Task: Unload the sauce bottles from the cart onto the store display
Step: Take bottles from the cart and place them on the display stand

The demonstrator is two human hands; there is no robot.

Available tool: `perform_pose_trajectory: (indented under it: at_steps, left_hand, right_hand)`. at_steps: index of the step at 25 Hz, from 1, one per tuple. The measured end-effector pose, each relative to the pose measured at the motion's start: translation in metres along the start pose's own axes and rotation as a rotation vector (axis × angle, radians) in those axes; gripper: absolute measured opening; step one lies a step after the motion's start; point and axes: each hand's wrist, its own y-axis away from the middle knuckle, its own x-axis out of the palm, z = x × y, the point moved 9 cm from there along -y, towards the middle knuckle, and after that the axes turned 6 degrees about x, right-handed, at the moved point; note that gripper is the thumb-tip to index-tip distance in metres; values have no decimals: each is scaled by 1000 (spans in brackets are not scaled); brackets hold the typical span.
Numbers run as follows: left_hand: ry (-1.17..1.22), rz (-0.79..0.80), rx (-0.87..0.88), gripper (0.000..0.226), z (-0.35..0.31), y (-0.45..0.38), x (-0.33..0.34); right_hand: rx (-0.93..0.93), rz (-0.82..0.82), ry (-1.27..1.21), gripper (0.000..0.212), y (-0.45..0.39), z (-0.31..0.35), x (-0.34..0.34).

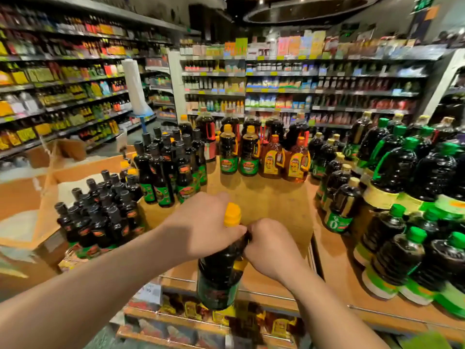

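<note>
Over the display's [264, 197] near edge, I hold one bottle [221, 270] upright, my left hand [203, 222] wrapped round its neck below the yellow cap [232, 214], my right hand [269, 248] gripping its handle side. Many bottles already stand at the back and both sides; the cart is out of view, so what remains I cannot tell. Bare wood lies just ahead, with a wire rail along the front.
</note>
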Motion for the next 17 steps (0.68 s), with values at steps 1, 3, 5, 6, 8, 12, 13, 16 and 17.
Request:
perform_pose_trajectory:
  at_steps: [1,3,5,6,8,12,13,16,17]
  left_hand:
    - [1,15,38,35,-4,-23,6]
    - [-20,56,64,39,-2,-62,18]
    - [-53,87,57,43,4,-110,32]
    - [-72,97,51,45,7,-131,37]
    - [-100,97,40,45,13,-173,45]
    - [-71,90,17,44,40,-233,44]
    - [-56,102,15,43,50,-246,45]
    - [-25,146,4,41,80,-287,49]
    - [-30,160,6,40,91,-302,50]
  right_hand:
    - [34,-10,-15,23,-13,-20,-6]
    - [82,-17,-10,28,-37,-50,-14]
    - [118,-24,17,28,-72,-80,-20]
    - [128,-28,40,27,-90,-92,-22]
    - [149,-37,66,23,-128,-114,-25]
    - [163,-78,59,17,-197,-134,-27]
    - [160,-84,55,18,-215,-136,-25]
    - [197,-106,55,13,-266,-141,-13]
    - [229,-105,46,11,-284,-143,-7]
